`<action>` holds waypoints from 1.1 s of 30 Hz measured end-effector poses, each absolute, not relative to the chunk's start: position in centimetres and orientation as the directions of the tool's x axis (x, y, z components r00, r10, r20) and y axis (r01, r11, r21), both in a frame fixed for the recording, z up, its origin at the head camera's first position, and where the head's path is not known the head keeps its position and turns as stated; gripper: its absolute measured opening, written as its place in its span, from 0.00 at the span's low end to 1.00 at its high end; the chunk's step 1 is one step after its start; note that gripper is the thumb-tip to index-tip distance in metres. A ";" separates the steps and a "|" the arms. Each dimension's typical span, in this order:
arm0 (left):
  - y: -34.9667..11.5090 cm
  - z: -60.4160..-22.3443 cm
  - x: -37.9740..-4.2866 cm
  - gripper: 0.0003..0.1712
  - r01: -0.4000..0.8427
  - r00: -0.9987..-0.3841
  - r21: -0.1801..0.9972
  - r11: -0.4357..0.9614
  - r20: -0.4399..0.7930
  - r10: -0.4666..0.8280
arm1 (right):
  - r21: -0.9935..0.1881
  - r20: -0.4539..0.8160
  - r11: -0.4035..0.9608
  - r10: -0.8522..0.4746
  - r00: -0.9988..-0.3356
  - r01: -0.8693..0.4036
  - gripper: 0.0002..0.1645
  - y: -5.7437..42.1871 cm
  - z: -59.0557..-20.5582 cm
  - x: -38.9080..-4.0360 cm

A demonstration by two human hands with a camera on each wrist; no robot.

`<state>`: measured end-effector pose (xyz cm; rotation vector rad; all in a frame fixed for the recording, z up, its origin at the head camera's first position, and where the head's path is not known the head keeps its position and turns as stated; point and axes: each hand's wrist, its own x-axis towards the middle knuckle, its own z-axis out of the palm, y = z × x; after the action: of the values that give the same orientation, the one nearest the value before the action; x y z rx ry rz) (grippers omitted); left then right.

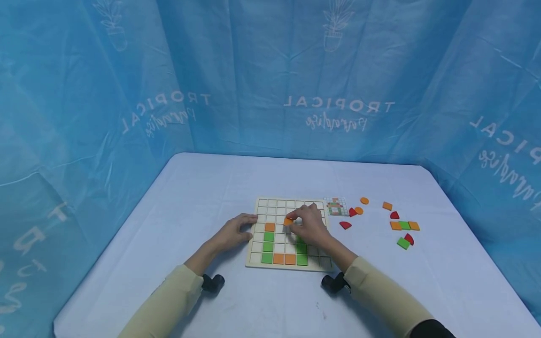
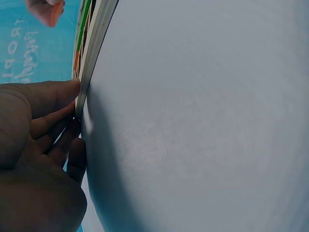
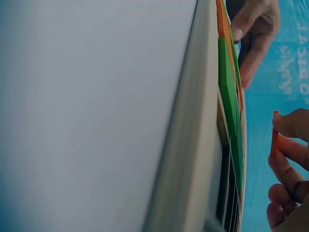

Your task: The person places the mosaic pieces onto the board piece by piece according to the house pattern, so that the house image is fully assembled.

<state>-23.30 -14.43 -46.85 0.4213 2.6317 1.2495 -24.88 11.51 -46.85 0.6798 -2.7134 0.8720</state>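
A pale wooden grid board [image 1: 263, 203] lies on the table between the hands. My left hand [image 1: 231, 232] touches the board's left edge with thumb and fingertips, fingers spread. Above the board's middle, my right hand [image 1: 310, 225] pinches an orange tile [image 1: 288, 221] between thumb and fingers; the right wrist view shows this tile [image 3: 274, 133] edge-on, raised off the board. Green tiles [image 1: 268, 247] form a left column topped by an orange square [image 1: 269, 227]. Two orange squares [image 1: 284, 259] join its foot to another green column [image 1: 302, 259], partly hidden by the right hand.
A printed pattern card [image 1: 336, 207] lies against the board's right side. Loose pieces are scattered farther right: orange discs [image 1: 364, 200], red quarter-rounds [image 1: 345, 225], orange squares [image 1: 387, 205] and green squares [image 1: 403, 243]. Blue curtains surround the white-covered table [image 1: 203, 188].
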 end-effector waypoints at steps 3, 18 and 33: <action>-14.3 -46.9 -23.3 0.29 0.166 -0.941 0.780 0.603 -0.057 0.333 | -0.491 0.314 0.720 -0.379 -0.871 -0.490 0.13 10.8 -46.9 -24.9; -14.2 -46.8 -23.3 0.30 0.173 -0.945 0.760 0.627 -0.052 0.324 | -0.448 0.217 0.762 -0.416 -0.883 -0.468 0.13 9.3 -47.1 -25.1; -14.2 -47.0 -23.4 0.30 0.186 -0.943 0.752 0.633 -0.044 0.329 | -0.391 0.204 0.785 -0.437 -0.876 -0.482 0.13 9.0 -47.4 -25.2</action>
<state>-23.42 -14.24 -47.05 0.4256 2.6762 1.2019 -25.24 9.04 -47.42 0.7406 -2.8702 0.6702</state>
